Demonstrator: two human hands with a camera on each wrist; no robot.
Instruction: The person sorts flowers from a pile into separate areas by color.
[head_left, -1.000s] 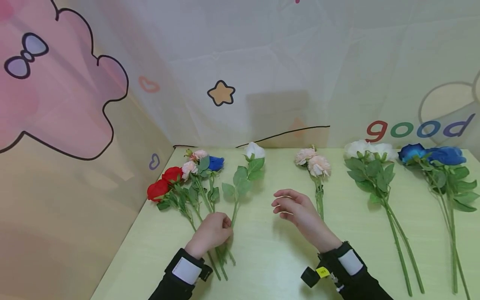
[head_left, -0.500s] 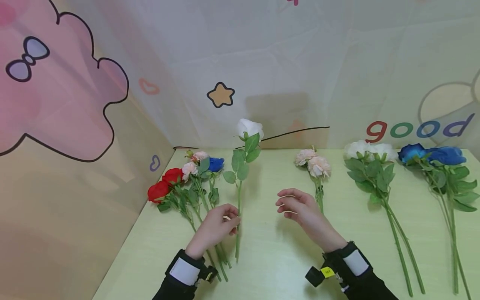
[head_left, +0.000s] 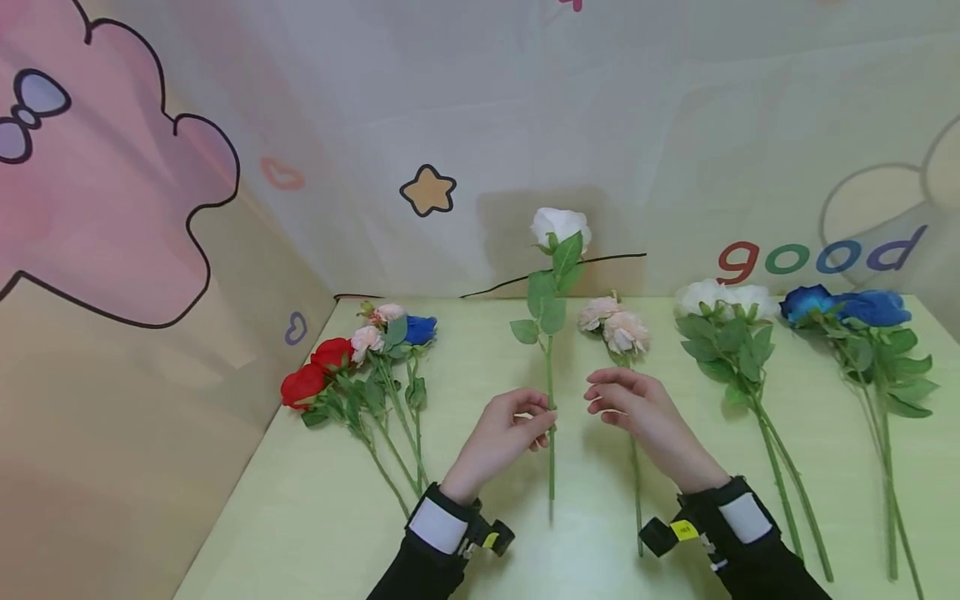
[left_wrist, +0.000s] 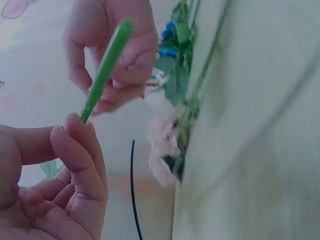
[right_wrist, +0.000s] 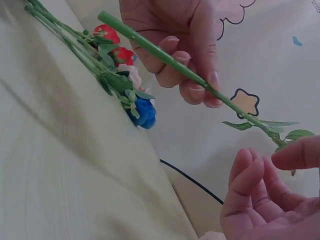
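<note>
A white rose [head_left: 561, 229] with green leaves stands upright above the table, its stem pinched between the thumb and fingers of my left hand [head_left: 504, 432]. The left wrist view shows the cut end of the green stem [left_wrist: 106, 70] sticking out past the fingertips. My right hand [head_left: 647, 410] hovers just right of the stem, fingers loosely bent and holding nothing. In the right wrist view, its fingertips [right_wrist: 245, 162] are close to the leafy part of the stem. Beneath the right hand lie pale pink flowers [head_left: 625, 332], their stems partly hidden by it.
At the left lie two red roses [head_left: 303, 386], small pink flowers [head_left: 367, 340] and a blue rose [head_left: 420, 330]. On the right are white flowers [head_left: 723, 298] and blue roses [head_left: 873, 308], stems toward me. A printed cloth [head_left: 315, 208] hangs behind the table [head_left: 300, 533].
My left hand has lifted the white rose off the table, upright, and carried it right, away from the left-hand flowers. My right hand has shifted slightly right, still holding nothing.
</note>
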